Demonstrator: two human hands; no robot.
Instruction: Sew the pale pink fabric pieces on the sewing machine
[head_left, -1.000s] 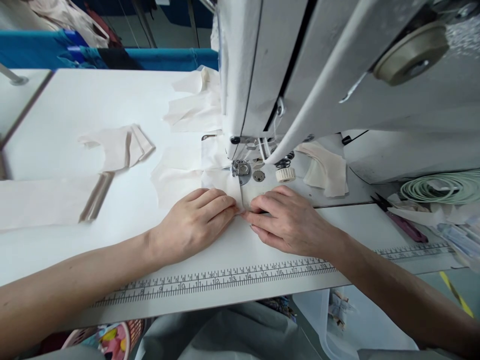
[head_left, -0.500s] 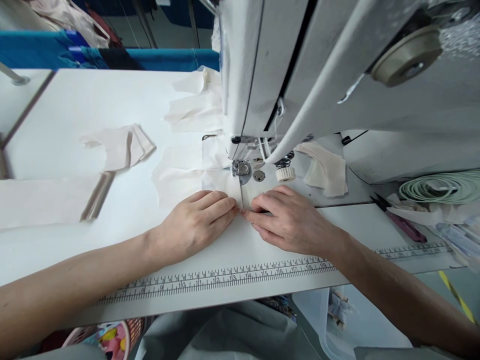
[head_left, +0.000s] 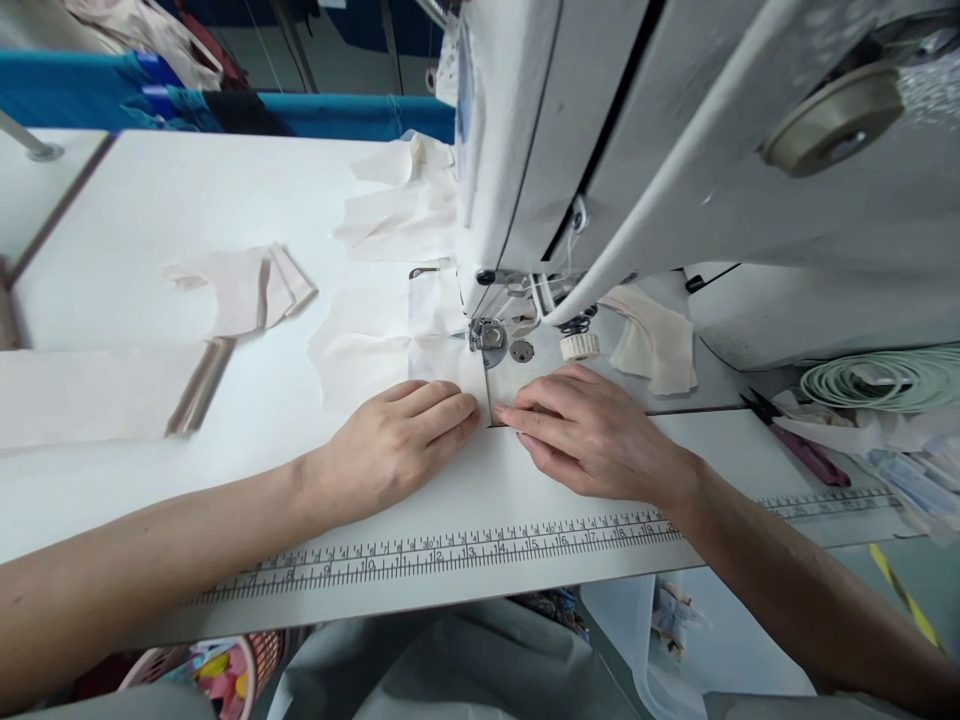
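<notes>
A thin cream fabric piece (head_left: 364, 365) lies flat on the white table, its right edge under the presser foot (head_left: 486, 336) of the sewing machine (head_left: 517, 130). My left hand (head_left: 401, 440) rests on the near right corner of this fabric, fingers together and curled, fingertips at the edge. The thumb is hidden beneath. Just right of the fabric edge, my right hand (head_left: 592, 430) lies on the machine bed with bent fingers partly apart and index fingertip close to the edge. Nothing shows between its fingers.
More cream pieces (head_left: 244, 290) lie left, behind, and right of the needle. Dark-bladed snips (head_left: 810, 455) and a coil of pale green cord (head_left: 885, 378) sit at right. A ruler tape (head_left: 450, 552) runs along the front edge; a basket (head_left: 262, 665) stands below.
My right fingertips have moved right, away from the left ones, leaving a gap at the fabric edge. My left hand stays on the fabric. The whole view has shifted slightly.
</notes>
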